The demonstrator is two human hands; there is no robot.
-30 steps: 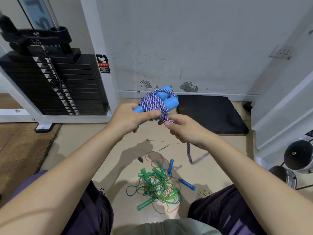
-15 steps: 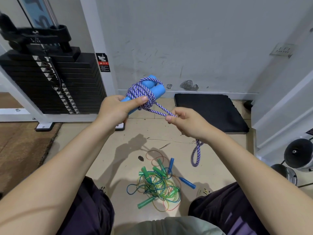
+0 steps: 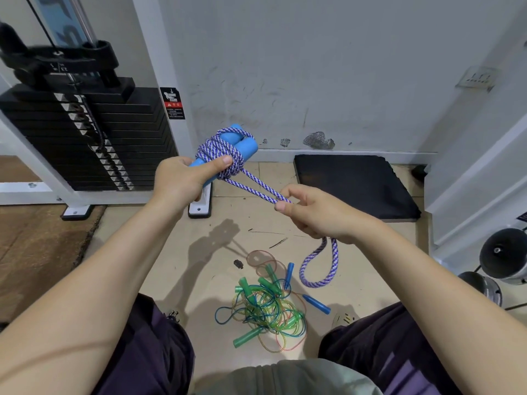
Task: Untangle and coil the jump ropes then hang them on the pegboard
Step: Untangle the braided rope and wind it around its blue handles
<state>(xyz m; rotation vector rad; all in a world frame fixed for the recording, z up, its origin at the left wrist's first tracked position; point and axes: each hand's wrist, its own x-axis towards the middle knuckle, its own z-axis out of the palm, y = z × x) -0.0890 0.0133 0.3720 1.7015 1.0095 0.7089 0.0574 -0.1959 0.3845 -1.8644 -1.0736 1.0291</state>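
My left hand (image 3: 182,178) grips the two light-blue foam handles (image 3: 242,143) of a purple-and-white braided jump rope (image 3: 219,155), which is wound around them in several turns. Two strands (image 3: 256,186) run taut from that bundle to my right hand (image 3: 316,215), which pinches them between thumb and fingers. Below my right hand the rope's end hangs down as a loop (image 3: 319,269). On the floor between my knees lies a tangled pile of thin green, blue and orange ropes (image 3: 265,309) with green and blue plastic handles. No pegboard is in sight.
A black weight stack (image 3: 85,138) in a white frame stands at the left. A black mat (image 3: 353,183) lies against the wall. Dumbbell ends (image 3: 502,255) sit at the right. A brown carpet (image 3: 37,252) covers the floor at the left.
My right hand has drawn away from the bundle to the lower right, pulling two strands out taut. The hanging loop has swung lower. My left hand keeps its hold on the handles.
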